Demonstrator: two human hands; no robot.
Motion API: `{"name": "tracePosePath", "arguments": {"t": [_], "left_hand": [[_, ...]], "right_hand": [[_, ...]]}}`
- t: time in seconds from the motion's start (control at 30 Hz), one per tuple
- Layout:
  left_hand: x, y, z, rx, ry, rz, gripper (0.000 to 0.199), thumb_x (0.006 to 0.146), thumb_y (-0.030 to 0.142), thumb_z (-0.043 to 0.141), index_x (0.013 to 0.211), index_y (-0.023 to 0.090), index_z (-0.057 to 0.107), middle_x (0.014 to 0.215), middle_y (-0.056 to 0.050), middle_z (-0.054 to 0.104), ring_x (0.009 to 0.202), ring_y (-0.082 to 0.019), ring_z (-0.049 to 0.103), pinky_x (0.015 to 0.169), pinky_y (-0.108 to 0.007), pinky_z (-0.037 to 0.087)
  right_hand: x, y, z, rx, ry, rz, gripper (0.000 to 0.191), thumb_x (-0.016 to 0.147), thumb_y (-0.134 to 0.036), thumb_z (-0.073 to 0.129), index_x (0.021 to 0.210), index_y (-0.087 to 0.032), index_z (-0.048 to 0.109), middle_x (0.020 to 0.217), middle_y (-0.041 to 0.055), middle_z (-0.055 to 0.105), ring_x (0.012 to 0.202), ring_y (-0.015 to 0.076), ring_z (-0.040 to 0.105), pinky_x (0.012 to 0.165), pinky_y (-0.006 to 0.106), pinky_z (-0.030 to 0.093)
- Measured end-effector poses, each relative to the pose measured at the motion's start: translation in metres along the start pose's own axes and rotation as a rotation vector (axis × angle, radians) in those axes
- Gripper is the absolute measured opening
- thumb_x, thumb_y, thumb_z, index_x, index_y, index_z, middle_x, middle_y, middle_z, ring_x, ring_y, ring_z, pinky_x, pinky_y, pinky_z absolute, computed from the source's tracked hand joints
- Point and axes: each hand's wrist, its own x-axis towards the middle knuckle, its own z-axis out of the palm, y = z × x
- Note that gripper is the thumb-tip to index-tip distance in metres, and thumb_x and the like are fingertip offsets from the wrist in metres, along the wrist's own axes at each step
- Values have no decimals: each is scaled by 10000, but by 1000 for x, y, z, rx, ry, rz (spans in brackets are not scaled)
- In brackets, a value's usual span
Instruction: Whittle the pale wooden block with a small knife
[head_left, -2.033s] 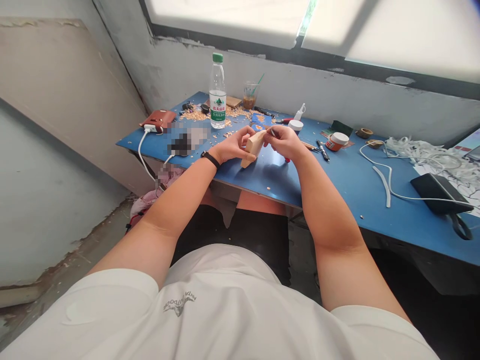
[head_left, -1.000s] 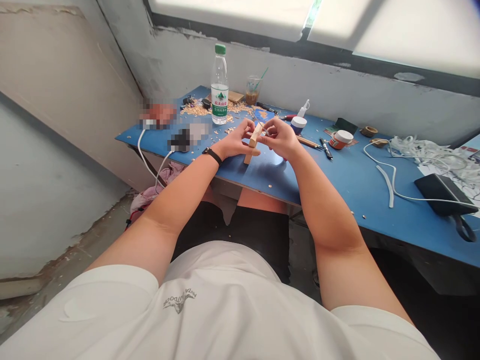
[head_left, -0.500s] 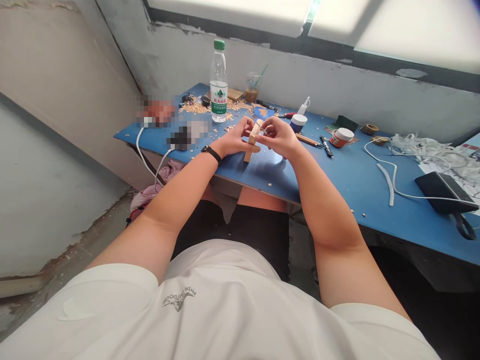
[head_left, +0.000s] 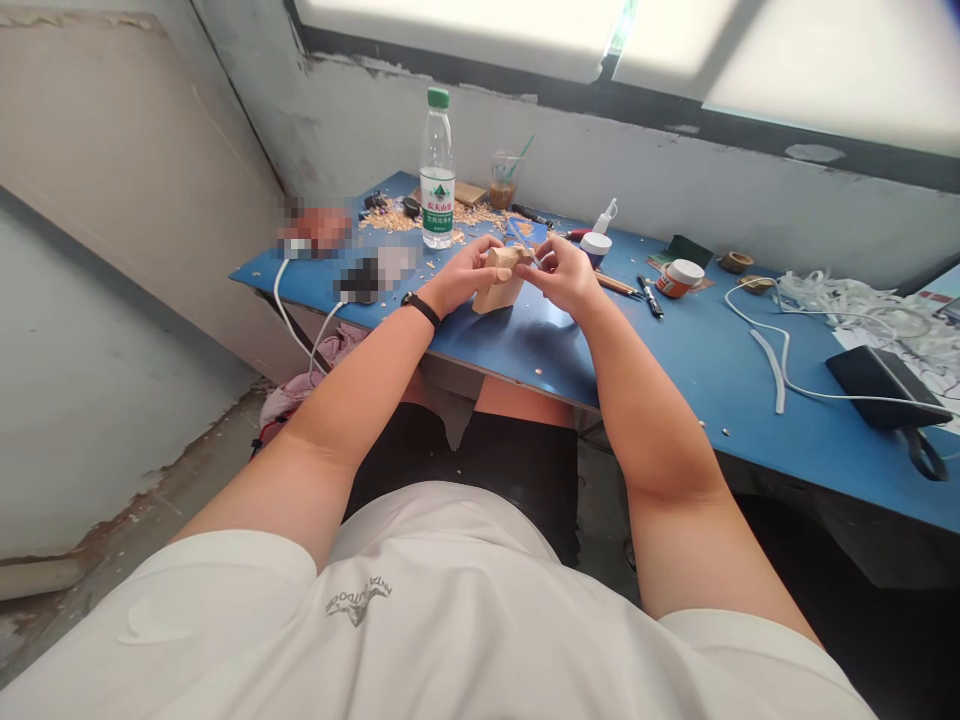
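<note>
While the left hand [head_left: 471,274] clasps a wooden block [head_left: 498,294] near the front edge of the tabletop [head_left: 675,375], the right hand [head_left: 564,277] pinches what looks like a slim tool [head_left: 535,259] at its upper end. The block seems light and stiff, best held by its broad sides, clear of the tool.

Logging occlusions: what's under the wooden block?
Blue tabletop shows around the lower end of the wooden block; the part directly beneath is covered, and contact is unclear.
</note>
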Motion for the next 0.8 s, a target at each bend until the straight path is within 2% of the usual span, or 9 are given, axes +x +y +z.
{"name": "tracePosePath", "arguments": {"t": [0.07, 0.17, 0.3, 0.4, 0.6, 0.8], "left_hand": [[0, 5, 2, 15, 54, 3, 562, 911, 644, 1040, 1128, 245, 709, 1032, -45, 844, 1103, -301, 874, 1042, -443, 687], [2, 8, 1, 75, 150, 10, 410, 1000, 589, 940, 1020, 233, 740, 952, -51, 813, 1012, -270, 814, 977, -415, 656], [4, 6, -1, 120, 228, 11, 414, 1093, 578, 862, 910, 235, 717, 853, -28, 727, 873, -223, 718, 867, -376, 592], [4, 7, 0, 116, 232, -8, 431, 1120, 564, 818, 875, 234, 687, 840, -27, 690, 852, -214, 680, 841, -368, 556], [1, 17, 4, 158, 274, -23, 449, 1172, 518, 741, 840, 242, 615, 873, -32, 645, 942, -234, 692, 932, -384, 580], [3, 20, 2, 88, 268, -60, 357, 1124, 525, 794, 945, 243, 669, 967, -39, 713, 1020, -236, 735, 1016, -381, 637]], "right_hand": [[3, 6, 0, -11, 39, -3, 636, 1050, -803, 996, 1111, -336, 569, 842, -18, 621, 855, 228, 570, 783, 405, 495], [5, 11, -1, -22, 55, 25, 633, 1047, -822, 980, 1168, -339, 590, 866, 3, 649, 886, 255, 612, 797, 422, 550], [4, 8, -1, -7, 41, 66, 538, 1047, -677, 998, 1158, -337, 597, 873, -4, 670, 867, 244, 597, 799, 416, 556], [5, 7, 0, 4, 39, 54, 573, 1008, -697, 1025, 1090, -325, 597, 855, 2, 662, 850, 245, 605, 766, 409, 532], [7, 11, 0, 7, 77, 32, 684, 936, -840, 1031, 1043, -314, 608, 858, 9, 642, 874, 246, 606, 744, 403, 517], [3, 1, -9, 85, -38, -25, 668, 954, -858, 993, 1070, -326, 606, 848, -8, 577, 812, 228, 574, 709, 406, 488]]}}
